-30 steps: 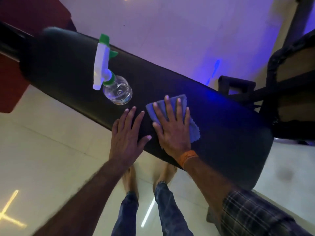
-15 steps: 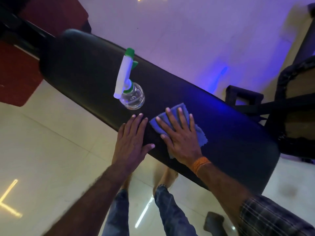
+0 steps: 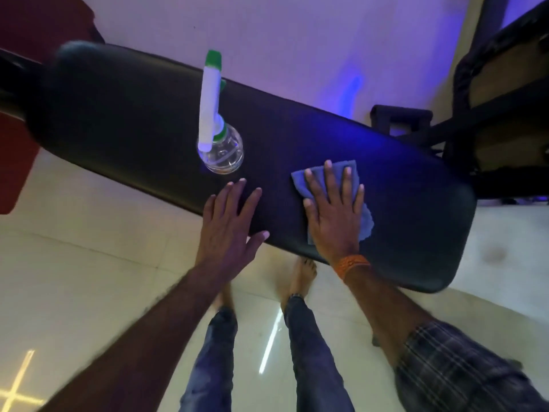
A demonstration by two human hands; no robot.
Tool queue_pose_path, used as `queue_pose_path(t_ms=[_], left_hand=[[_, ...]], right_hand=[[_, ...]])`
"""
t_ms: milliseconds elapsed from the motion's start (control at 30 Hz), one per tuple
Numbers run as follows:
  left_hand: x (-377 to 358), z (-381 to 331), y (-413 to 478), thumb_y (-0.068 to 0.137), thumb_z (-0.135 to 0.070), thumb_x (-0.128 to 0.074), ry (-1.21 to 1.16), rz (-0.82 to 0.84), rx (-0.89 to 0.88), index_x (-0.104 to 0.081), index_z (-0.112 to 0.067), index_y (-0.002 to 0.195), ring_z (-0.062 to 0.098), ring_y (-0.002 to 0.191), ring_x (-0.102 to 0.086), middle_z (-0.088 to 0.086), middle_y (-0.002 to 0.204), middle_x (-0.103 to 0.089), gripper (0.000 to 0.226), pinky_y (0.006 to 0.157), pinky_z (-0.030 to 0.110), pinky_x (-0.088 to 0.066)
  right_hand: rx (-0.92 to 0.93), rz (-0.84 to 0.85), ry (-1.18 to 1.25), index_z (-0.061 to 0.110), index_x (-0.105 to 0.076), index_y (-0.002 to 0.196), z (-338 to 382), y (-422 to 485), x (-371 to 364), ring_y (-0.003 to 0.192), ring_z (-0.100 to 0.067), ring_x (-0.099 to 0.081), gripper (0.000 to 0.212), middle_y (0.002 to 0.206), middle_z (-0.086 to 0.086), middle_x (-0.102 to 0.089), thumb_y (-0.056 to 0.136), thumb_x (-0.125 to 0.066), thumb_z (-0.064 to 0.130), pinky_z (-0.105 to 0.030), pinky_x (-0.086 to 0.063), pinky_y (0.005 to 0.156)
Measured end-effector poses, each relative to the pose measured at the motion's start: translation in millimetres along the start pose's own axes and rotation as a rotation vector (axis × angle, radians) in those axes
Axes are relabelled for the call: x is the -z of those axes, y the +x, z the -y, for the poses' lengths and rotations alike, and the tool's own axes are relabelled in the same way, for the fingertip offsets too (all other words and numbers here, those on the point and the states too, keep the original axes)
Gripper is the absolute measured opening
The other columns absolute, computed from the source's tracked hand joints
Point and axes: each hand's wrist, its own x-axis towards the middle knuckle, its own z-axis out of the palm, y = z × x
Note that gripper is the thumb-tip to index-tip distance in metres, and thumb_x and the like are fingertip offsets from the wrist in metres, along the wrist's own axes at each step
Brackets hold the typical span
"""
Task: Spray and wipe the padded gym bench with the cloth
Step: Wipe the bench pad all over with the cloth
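A long black padded bench (image 3: pixel 142 120) runs from upper left to lower right. My right hand (image 3: pixel 334 212) lies flat, fingers spread, pressing a blue cloth (image 3: pixel 367 218) onto the pad toward its right end. My left hand (image 3: pixel 230 224) rests flat and empty on the bench's near edge, fingers apart, just below a clear spray bottle (image 3: pixel 221 150) with a white and green trigger head that stands upright on the pad.
A black metal frame (image 3: pixel 493 93) of other gym equipment stands at the right, close to the bench's far end. A red mat (image 3: pixel 15 150) lies on the pale tiled floor (image 3: pixel 89 263) at left. My bare feet stand below the bench.
My right hand has slid the cloth to the right along the pad, away from my left hand. The left hand and the spray bottle have kept their places.
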Motion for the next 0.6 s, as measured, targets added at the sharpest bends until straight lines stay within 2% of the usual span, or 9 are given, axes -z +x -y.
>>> queue_pose_path(t_ms=[33, 100, 167, 200, 333, 433, 500, 533, 600], left_hand=[[0, 1, 1, 0.089, -0.056, -0.062, 0.002, 0.003, -0.009, -0.043, -0.019, 0.155, 0.04, 0.148, -0.033, 0.015, 0.165, -0.032, 0.078, 0.117, 0.06, -0.03], [-2, 0, 0, 0.09, -0.058, -0.058, -0.005, 0.01, -0.033, -0.042, -0.025, 0.157, 0.04, 0.151, -0.029, 0.013, 0.167, -0.028, 0.076, 0.118, 0.061, -0.026], [-3, -1, 0, 0.093, -0.058, -0.056, -0.004, 0.016, -0.074, -0.039, -0.028, 0.158, 0.039, 0.154, -0.024, 0.013, 0.169, -0.024, 0.074, 0.12, 0.062, -0.023], [-4, -1, 1, 0.093, -0.056, -0.058, 0.002, 0.016, -0.096, -0.039, -0.029, 0.158, 0.038, 0.155, -0.022, 0.012, 0.169, -0.024, 0.073, 0.12, 0.062, -0.022], [-10, -4, 9, 0.095, -0.052, -0.061, 0.041, 0.024, -0.162, -0.037, -0.031, 0.159, 0.037, 0.157, -0.019, 0.012, 0.17, -0.022, 0.071, 0.122, 0.065, -0.019], [-16, -8, 9, 0.099, -0.055, -0.054, 0.049, 0.023, -0.19, -0.037, -0.033, 0.158, 0.036, 0.158, -0.015, 0.013, 0.171, -0.019, 0.065, 0.122, 0.066, -0.014], [-18, -12, 9, 0.1, -0.054, -0.053, 0.044, 0.032, -0.204, -0.036, -0.034, 0.159, 0.035, 0.159, -0.012, 0.014, 0.171, -0.018, 0.064, 0.122, 0.067, -0.012], [-18, -12, 9, 0.1, -0.053, -0.054, 0.048, 0.034, -0.201, -0.035, -0.034, 0.159, 0.035, 0.159, -0.012, 0.014, 0.171, -0.017, 0.065, 0.123, 0.067, -0.012], [-19, -13, 9, 0.1, -0.051, -0.054, 0.072, 0.034, -0.199, -0.033, -0.034, 0.16, 0.035, 0.158, -0.012, 0.014, 0.171, -0.017, 0.066, 0.123, 0.066, -0.013]], right_hand=[[-0.064, -0.019, 0.017, 0.037, -0.012, 0.165, 18, -9, -5, 0.161, -0.034, 0.0, 0.057, 0.175, 0.0, -0.002, 0.11, -0.019, 0.049, -0.06, -0.005, 0.128], [0.029, -0.004, 0.03, 0.035, -0.008, 0.165, 40, -40, -16, 0.161, -0.034, 0.001, 0.057, 0.175, 0.001, 0.002, 0.11, -0.018, 0.048, -0.06, -0.006, 0.128], [0.159, 0.038, 0.021, 0.035, -0.007, 0.165, 22, -64, -18, 0.161, -0.032, 0.002, 0.057, 0.175, 0.002, 0.0, 0.111, -0.019, 0.046, -0.061, -0.011, 0.128], [0.138, 0.039, 0.011, 0.035, -0.008, 0.165, 7, -67, -15, 0.161, -0.031, 0.002, 0.056, 0.175, 0.002, -0.002, 0.111, -0.02, 0.045, -0.062, -0.013, 0.127], [-0.345, -0.081, 0.064, 0.031, -0.013, 0.165, 21, -60, -19, 0.161, -0.033, 0.0, 0.056, 0.175, -0.002, -0.007, 0.111, -0.02, 0.045, -0.061, -0.007, 0.128], [-0.129, -0.079, 0.094, 0.031, -0.01, 0.166, 49, -76, -32, 0.161, -0.033, 0.002, 0.057, 0.175, -0.002, -0.004, 0.112, -0.021, 0.044, -0.06, -0.005, 0.128], [0.024, -0.049, 0.069, 0.032, -0.007, 0.165, 17, -91, -31, 0.161, -0.03, 0.003, 0.057, 0.175, 0.0, -0.004, 0.112, -0.023, 0.043, -0.062, -0.01, 0.127], [-0.001, -0.046, 0.051, 0.033, -0.007, 0.165, 0, -96, -30, 0.161, -0.029, 0.003, 0.056, 0.175, 0.001, -0.005, 0.112, -0.023, 0.042, -0.062, -0.012, 0.127], [-0.28, -0.103, 0.089, 0.031, -0.012, 0.165, -13, -98, -29, 0.161, -0.029, 0.001, 0.056, 0.175, -0.001, -0.008, 0.112, -0.022, 0.042, -0.062, -0.01, 0.127]])
